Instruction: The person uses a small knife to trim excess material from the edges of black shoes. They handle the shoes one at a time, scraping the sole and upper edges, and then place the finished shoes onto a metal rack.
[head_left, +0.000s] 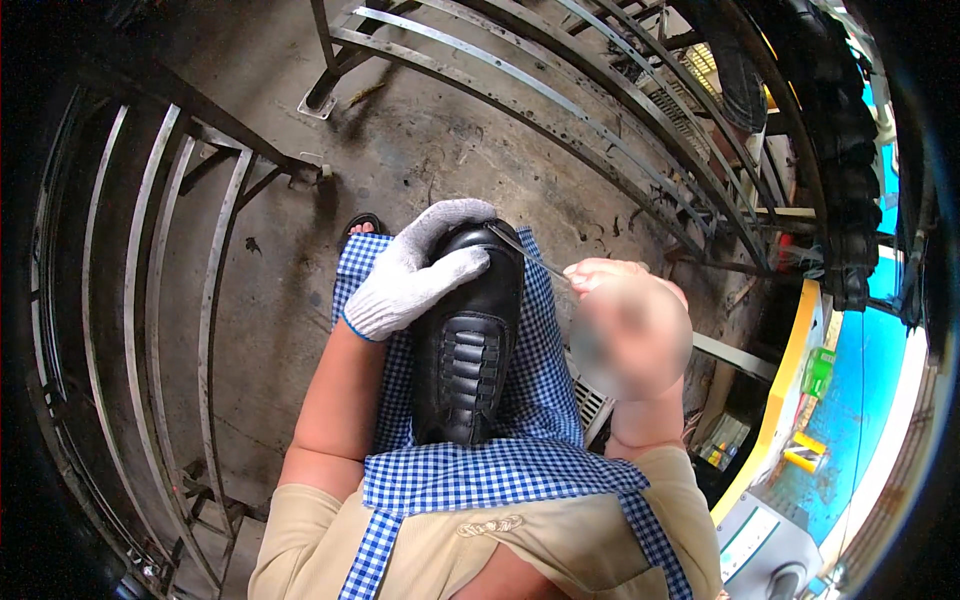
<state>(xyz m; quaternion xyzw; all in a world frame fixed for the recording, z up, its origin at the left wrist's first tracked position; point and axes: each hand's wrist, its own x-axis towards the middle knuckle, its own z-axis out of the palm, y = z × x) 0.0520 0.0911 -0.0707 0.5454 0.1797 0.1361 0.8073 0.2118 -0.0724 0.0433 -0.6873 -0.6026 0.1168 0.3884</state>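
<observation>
Concrete floor [480, 165]: stretches between the racks and out past the wearer's knees.
Far rack [435, 33]: long metal rails slanting across the upper right, well apart from both hands.
Left rack [207, 300]: upright-looking bars, with floor between it and the left forearm.
Blue worktop [855, 420]: at the right, its yellow edge facing the wearer; the right hand is apart from that edge.
Checked apron [545, 380]: blue and white, spread over the lap beneath the work.
Black boot [478, 350]: on the lap between the knees, toe end pointing away from the wearer, ribbed panel uppermost.
Right hand [632, 325]: bare, partly blurred, beside the boot with a gap between; its fingers are closed on a tool.
Left hand [405, 275]: white-gloved, curled over the toe end, fingers on the far edge, thumb across the top, partly spread and holding the boot.
Thin metal tool [530, 254]: slanting from the right fingers to the toe's edge; whether it presses in, I cannot tell.
</observation>
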